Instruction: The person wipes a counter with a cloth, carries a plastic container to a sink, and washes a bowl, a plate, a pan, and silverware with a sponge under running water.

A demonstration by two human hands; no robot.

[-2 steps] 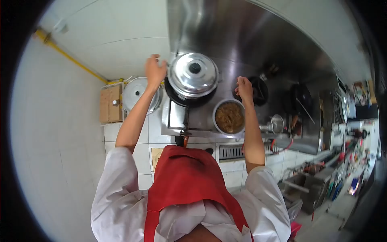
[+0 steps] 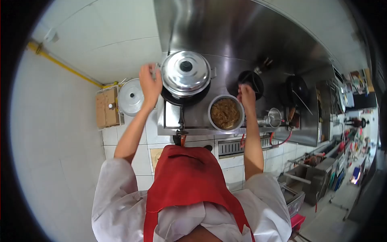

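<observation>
Domed shiny steel lidded pot point(image 2: 186, 78) sits on the stove's left burner, left hand point(image 2: 149, 85) grasping its side handle, right hand point(image 2: 246, 96) loosely curled, empty, beside the round bowl of brown food point(image 2: 225, 113); one-handed lifting could tip it.

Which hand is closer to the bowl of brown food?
The right hand: it sits at the far right rim of the bowl of brown food. The left hand is farther off, beside the lidded pot.

left hand point(image 2: 149, 85) gripping lidded pot point(image 2: 185, 74) handle | right hand point(image 2: 246, 96) at food bowl point(image 2: 225, 113) rim | stove point(image 2: 201, 117)
</observation>
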